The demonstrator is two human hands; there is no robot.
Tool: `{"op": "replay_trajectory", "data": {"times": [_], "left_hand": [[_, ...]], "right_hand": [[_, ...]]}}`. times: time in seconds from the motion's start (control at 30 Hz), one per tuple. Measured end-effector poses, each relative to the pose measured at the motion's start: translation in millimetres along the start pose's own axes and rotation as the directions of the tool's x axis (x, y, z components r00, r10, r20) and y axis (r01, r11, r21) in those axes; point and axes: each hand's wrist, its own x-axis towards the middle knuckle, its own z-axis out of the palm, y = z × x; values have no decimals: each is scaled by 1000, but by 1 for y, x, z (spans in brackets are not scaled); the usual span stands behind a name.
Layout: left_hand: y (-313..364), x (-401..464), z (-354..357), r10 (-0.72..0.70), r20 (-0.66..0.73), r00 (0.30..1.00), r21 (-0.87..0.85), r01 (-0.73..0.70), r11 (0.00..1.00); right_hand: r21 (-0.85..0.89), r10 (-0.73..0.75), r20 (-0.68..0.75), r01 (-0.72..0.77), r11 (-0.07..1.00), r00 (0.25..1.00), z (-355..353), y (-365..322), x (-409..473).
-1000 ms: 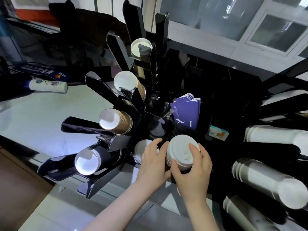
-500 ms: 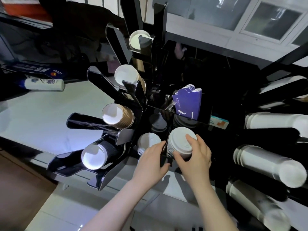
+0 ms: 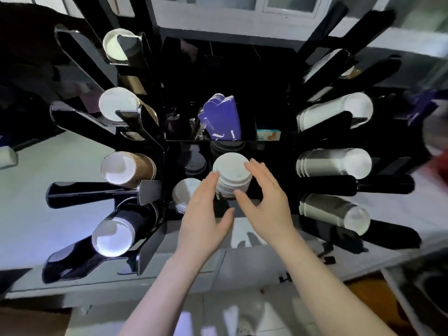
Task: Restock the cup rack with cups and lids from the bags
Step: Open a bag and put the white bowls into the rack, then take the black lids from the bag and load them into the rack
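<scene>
- Black rack (image 3: 155, 151), on a pale counter (image 3: 48, 190): cup stacks lying in side chutes left and right, bins down the middle.
- White cups (image 3: 337, 163) on the right side, nested sideways; brown cups (image 3: 131, 169) on the left likewise.
- Purple sleeves (image 3: 220, 117) upright in a rear middle bin.
- White lid stack (image 3: 232, 174) standing in the front middle bin, long axis roughly vertical, top lid facing the camera; a second lid stack (image 3: 185, 192) just beside it to the left.
- Left hand (image 3: 206, 214): fingers straight and relaxed, tips against the stack's left side, gripping nothing.
- Right hand (image 3: 264, 202): fingers spread and loosely curved, arched over the stack's right side, thumb near its base; holding nothing, contact uncertain.
- Stack sitting between both hands, just ahead of the fingertips; both about equally near, left seemingly touching.
- Likely step: settling the lids, then letting go.
</scene>
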Motion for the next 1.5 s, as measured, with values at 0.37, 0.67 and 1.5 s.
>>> {"op": "replay_trajectory", "data": {"times": [0.37,0.67,1.5], "left_hand": [[148,23,2,370,-13,929,-170,-366,915],[292,-8,131,447,115,887,-462,-350,815],[413,64,494,398,459,794,-455,-175,873]], "right_hand": [[282,-132,-108,158,946,985,-146,-51,-28],[195,-38,-297,100,976,954,-348,27,-112],[-7,357,-587,-446,895,726,-605,310,-145]]}}
